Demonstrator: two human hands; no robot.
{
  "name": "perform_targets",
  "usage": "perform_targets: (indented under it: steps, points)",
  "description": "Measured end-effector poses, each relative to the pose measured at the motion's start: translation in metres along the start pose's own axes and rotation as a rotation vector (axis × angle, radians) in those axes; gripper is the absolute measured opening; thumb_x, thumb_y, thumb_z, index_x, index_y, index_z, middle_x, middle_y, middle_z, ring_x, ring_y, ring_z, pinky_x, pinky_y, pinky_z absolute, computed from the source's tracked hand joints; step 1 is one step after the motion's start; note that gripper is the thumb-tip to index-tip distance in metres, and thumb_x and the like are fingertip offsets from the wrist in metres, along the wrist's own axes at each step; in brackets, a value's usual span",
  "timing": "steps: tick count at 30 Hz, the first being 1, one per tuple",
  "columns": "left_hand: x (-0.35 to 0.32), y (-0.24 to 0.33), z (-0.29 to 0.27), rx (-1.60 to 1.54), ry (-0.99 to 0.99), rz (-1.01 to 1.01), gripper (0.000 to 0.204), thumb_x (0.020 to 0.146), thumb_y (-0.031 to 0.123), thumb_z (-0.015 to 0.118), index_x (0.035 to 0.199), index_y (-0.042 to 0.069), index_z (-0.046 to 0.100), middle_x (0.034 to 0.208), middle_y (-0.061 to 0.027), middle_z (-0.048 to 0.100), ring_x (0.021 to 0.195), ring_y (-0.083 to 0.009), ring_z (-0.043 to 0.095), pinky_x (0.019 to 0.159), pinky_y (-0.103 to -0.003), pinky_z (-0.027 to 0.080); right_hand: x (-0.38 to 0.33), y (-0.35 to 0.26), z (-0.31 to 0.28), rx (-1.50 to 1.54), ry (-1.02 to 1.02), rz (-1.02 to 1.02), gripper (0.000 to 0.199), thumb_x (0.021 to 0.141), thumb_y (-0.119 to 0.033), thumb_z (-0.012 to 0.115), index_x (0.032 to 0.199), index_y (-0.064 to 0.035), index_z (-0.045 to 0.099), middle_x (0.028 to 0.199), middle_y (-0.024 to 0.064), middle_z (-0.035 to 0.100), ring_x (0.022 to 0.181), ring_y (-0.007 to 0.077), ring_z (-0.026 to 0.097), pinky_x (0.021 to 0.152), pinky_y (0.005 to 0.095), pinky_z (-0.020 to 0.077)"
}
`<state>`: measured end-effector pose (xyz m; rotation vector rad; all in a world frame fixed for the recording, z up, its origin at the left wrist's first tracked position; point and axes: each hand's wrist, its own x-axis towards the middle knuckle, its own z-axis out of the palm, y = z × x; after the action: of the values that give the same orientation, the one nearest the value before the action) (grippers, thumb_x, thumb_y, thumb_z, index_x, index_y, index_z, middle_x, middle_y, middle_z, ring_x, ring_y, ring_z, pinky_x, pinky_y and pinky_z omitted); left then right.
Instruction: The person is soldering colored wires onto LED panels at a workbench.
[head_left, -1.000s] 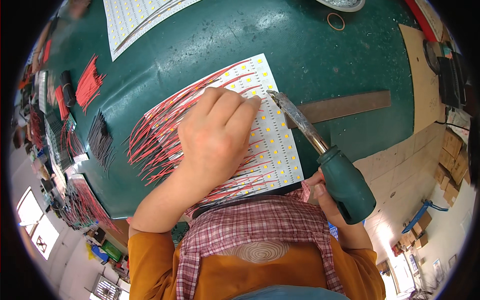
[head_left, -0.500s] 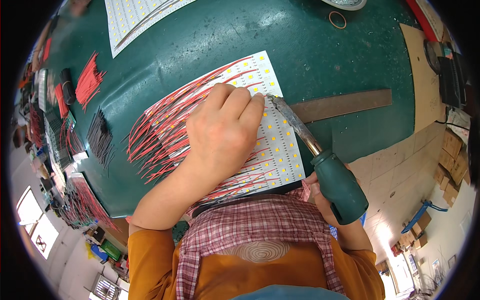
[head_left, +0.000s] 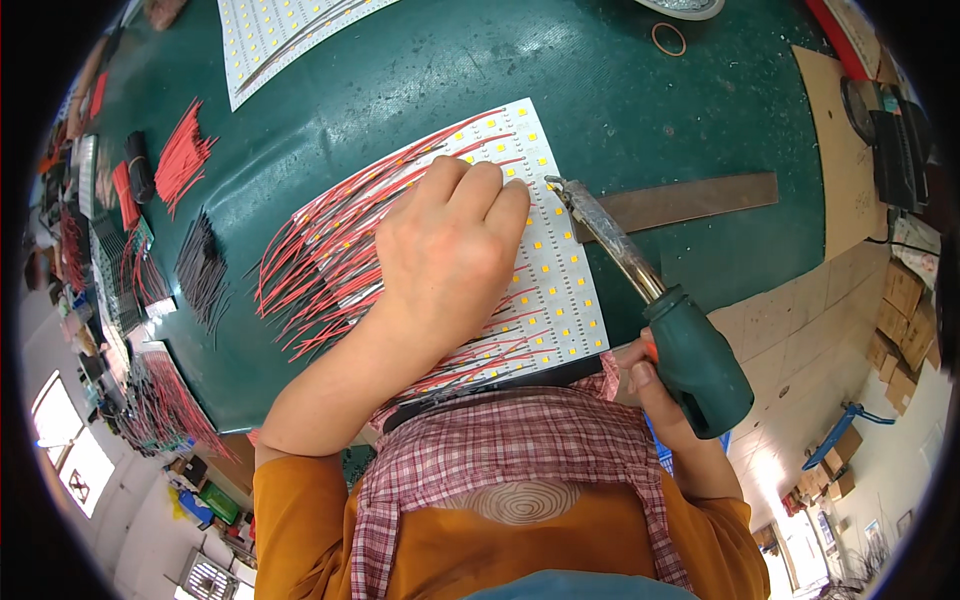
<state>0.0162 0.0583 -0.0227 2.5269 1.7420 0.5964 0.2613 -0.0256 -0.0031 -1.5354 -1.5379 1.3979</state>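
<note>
Markings (head_left: 525,127) on board (head_left: 551,256) illegibly small

Wht LED bd (head_left: 561,280) w/ red wires (head_left: 330,245), grn-handled iron (head_left: 668,312) diagonal at R edge

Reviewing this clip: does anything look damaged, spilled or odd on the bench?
The soldering iron has a metal shaft that looks crusted, unlike its cleaner handle. The green mat looks speckled, perhaps littered.

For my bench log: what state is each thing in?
LED board: flat, partly covered with wires
Soldering iron: held, tip near board's edge
Left hand: curled over the board, grip hidden
Right hand: closed around the iron
Loose red wires: bunched
Loose black wires: bunched
Brown bar: flat
</note>
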Motion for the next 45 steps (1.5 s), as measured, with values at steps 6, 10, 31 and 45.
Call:
perform_targets:
  steps: [6,10,31,45]
  points:
    - [0.000,-0.016,-0.020,0.034,0.064,0.022,0.040,0.072,0.005,0.067,0.112,0.000,0.068,0.078,-0.0048,0.057,0.069,-0.0206,0.057,0.057,-0.033,0.047,0.002,0.002,-0.008,-0.274,-0.083,-0.159,0.026,0.079,-0.001,0.071,0.104,-0.0033,0.066,0.087,0.0088,0.072,0.077,0.0206,0.072,0.069,0.0302,0.0573]
    - [-0.009,-0.001,-0.016,-0.164,-0.023,0.010,0.046,0.078,0.005,0.067,0.123,0.001,0.058,0.078,-0.0072,0.059,0.067,-0.0234,0.059,0.056,-0.036,0.048,-0.010,0.006,-0.001,-0.031,-0.019,0.036,0.031,0.081,-0.002,0.070,0.110,0.0000,0.061,0.086,0.0093,0.072,0.077,0.0192,0.072,0.069,0.0296,0.0576]
    - [-0.001,0.002,-0.002,-0.291,-0.028,-0.144,0.011,0.075,-0.001,0.072,0.083,0.005,0.069,0.077,-0.0071,0.063,0.071,-0.0250,0.063,0.061,-0.035,0.050,-0.013,0.012,-0.002,-0.446,-0.103,-0.131,0.028,0.078,-0.015,0.075,0.105,-0.0127,0.068,0.090,0.0019,0.069,0.075,0.0196,0.068,0.062,0.0307,0.0518]
    - [0.000,0.003,-0.002,-0.238,-0.031,-0.113,0.011,0.073,0.000,0.072,0.082,0.006,0.068,0.078,-0.0063,0.062,0.070,-0.0248,0.062,0.060,-0.036,0.050,-0.001,0.004,-0.004,-0.511,-0.133,-0.256,0.017,0.079,0.005,0.065,0.094,-0.0026,0.067,0.084,0.0081,0.068,0.082,0.0220,0.064,0.076,0.0326,0.0519]
